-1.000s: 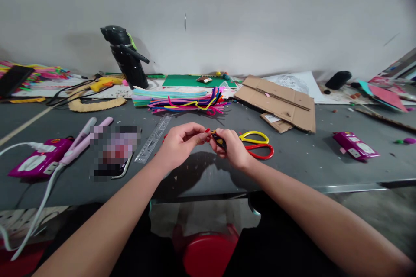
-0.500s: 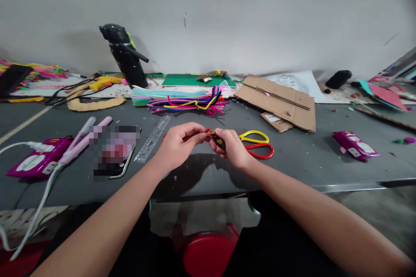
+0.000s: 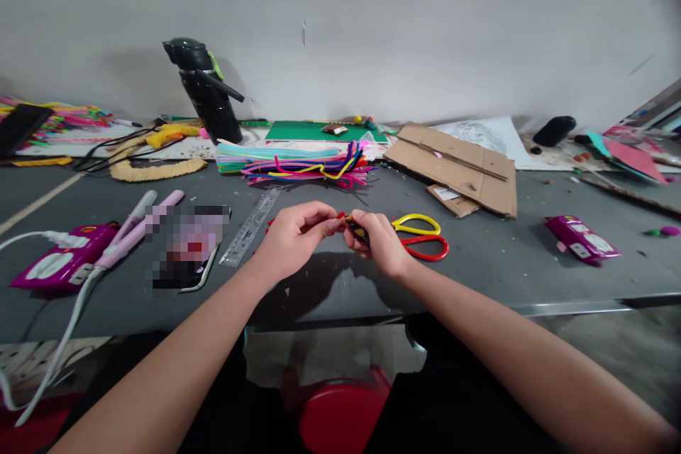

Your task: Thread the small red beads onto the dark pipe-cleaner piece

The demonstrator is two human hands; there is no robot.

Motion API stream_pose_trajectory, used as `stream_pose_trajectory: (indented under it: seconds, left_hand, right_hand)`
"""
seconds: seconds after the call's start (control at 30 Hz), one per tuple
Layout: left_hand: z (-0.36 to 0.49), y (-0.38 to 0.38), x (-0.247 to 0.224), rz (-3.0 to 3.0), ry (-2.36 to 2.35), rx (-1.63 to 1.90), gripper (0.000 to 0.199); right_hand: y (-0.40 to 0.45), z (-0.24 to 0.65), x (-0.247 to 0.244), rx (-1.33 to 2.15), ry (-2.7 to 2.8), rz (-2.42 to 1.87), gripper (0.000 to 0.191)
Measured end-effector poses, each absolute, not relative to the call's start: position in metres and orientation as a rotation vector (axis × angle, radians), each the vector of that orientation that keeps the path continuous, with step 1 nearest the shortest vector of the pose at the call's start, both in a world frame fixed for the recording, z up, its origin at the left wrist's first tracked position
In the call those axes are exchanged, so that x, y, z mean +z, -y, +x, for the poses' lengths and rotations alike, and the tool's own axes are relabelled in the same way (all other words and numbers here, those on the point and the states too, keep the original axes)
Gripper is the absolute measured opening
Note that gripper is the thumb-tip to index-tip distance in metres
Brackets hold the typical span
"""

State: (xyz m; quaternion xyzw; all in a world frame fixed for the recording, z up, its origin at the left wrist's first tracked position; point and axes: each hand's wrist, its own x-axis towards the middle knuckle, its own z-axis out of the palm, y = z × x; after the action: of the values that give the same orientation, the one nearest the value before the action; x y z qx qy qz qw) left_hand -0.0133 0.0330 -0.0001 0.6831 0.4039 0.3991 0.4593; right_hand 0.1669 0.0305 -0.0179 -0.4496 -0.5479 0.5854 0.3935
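Observation:
My left hand [image 3: 301, 230] pinches a small red piece [image 3: 340, 216], which looks like pipe cleaner, between thumb and fingertips. Closed beside it, my right hand [image 3: 379, 237] grips a small black-and-yellow pliers-like tool [image 3: 360, 231], mostly hidden by the fingers. The tool's tip meets the red piece. Scissors [image 3: 425, 248] with one yellow and one red handle lie just right of my right hand, their blades hidden behind it. More red bits peek out behind my left hand. A bundle of coloured pipe cleaners [image 3: 298, 162] lies beyond both hands.
A clear ruler [image 3: 250, 227], a phone [image 3: 199, 241], a pink hair straightener [image 3: 133, 234] and a purple pack [image 3: 64, 262] are to the left. Behind stand a black flask [image 3: 207, 96] and cardboard [image 3: 452, 167]. Another purple pack [image 3: 582, 237] lies right. The table's front edge is near my forearms.

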Motion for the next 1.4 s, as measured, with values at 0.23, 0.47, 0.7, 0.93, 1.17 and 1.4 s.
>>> stream_pose_trajectory:
  seconds: [0.23,0.47,0.7,0.93,1.17,1.4]
  left_hand:
    - [-0.012,-0.033,0.001,1.702,-1.008,0.977,0.025]
    - [-0.013,-0.033,0.0,1.715,-1.016,0.963,0.024]
    - [-0.013,-0.033,-0.003,1.687,-0.998,0.975,0.027]
    - [-0.012,-0.033,-0.003,1.579,-0.971,1.0,0.024]
    - [-0.015,-0.033,-0.001,1.137,-0.808,1.004,0.012]
    - [-0.006,-0.026,-0.004,0.725,-0.645,0.945,0.009]
  right_hand:
    - [-0.029,0.167,-0.013,1.468,1.413,-1.171,0.048]
    - [-0.029,0.167,-0.012,1.47,1.415,-1.177,0.046]
    - [-0.031,0.168,-0.018,1.512,1.376,-1.135,0.049]
    - [-0.032,0.169,-0.022,1.534,1.339,-1.114,0.062]
    - [-0.027,0.17,-0.013,1.461,1.382,-1.146,0.061]
    - [-0.021,0.166,-0.015,1.426,1.413,-0.992,0.058]
